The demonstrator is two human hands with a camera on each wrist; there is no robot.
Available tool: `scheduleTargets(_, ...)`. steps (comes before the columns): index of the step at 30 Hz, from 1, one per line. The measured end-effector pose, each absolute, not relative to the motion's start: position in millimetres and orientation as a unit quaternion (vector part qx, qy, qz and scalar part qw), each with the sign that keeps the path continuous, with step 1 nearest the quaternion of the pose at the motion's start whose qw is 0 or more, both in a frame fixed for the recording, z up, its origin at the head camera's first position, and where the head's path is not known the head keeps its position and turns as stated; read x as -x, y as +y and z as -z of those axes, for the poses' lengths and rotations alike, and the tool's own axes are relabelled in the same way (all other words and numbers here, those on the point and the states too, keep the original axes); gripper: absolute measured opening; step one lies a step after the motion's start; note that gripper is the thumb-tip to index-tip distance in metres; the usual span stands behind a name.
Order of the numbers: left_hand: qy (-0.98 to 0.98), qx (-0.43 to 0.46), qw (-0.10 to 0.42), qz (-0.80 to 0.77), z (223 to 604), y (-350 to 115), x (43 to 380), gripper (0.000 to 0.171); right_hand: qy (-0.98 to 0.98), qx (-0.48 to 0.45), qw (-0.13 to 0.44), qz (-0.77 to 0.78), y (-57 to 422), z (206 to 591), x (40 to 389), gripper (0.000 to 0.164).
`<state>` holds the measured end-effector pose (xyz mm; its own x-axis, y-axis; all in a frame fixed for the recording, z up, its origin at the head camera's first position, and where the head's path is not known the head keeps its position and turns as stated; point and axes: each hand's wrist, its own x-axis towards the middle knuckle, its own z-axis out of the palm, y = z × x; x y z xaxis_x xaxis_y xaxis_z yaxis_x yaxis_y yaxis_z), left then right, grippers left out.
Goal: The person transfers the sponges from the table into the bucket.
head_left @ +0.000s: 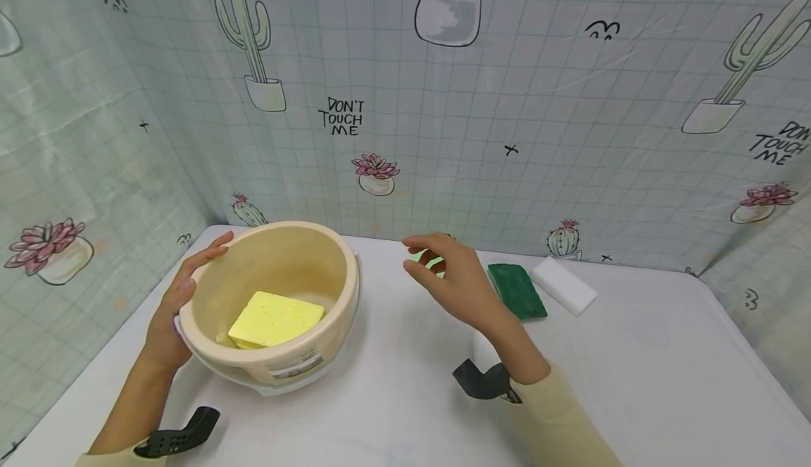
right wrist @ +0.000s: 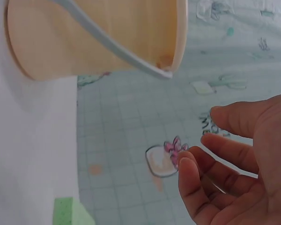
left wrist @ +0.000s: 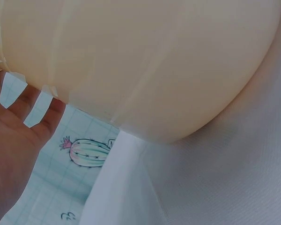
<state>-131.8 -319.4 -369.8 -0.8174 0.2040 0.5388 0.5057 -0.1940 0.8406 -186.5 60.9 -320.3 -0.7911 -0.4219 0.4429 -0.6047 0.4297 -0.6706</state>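
A cream bucket (head_left: 329, 354) with a pale handle stands on the left of the table. Inside it lies a yellow sponge (head_left: 277, 319). My left hand (head_left: 170, 319) holds the bucket at its left rim; in the left wrist view its spread fingers (left wrist: 49, 115) reach the bucket's outer wall. My right hand (head_left: 453, 277) is in the air to the right of the bucket, fingers loosely bent and holding nothing. Behind it a light green sponge (right wrist: 63, 211) is partly hidden in the head view.
A dark green scouring pad (head_left: 517, 291) and a white sponge block (head_left: 564, 284) lie to the right of my right hand. Another white piece (head_left: 484, 349) shows partly beside my right wrist. A cactus-print curtain (head_left: 431, 115) hangs behind the white table (head_left: 665, 382).
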Motion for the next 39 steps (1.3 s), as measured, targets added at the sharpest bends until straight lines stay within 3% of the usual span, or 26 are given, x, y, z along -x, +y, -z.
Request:
scheduleTargets(22,-0.618,0.285,0.095,0.727,370,-318,134,0.051,-0.852,-0.239,0.072,-0.459,95,364,222,0.044)
scheduleTargets(31,-0.610,0.282,0.093,0.735,372,-320,134,0.052,-0.869,-0.175,0.028,-0.462,109,381,235,0.053)
scheduleTargets(39,-0.612,0.284,0.091,0.733,372,-320,135,0.052,-0.880,-0.157,0.034,-0.446,117,396,241,0.059)
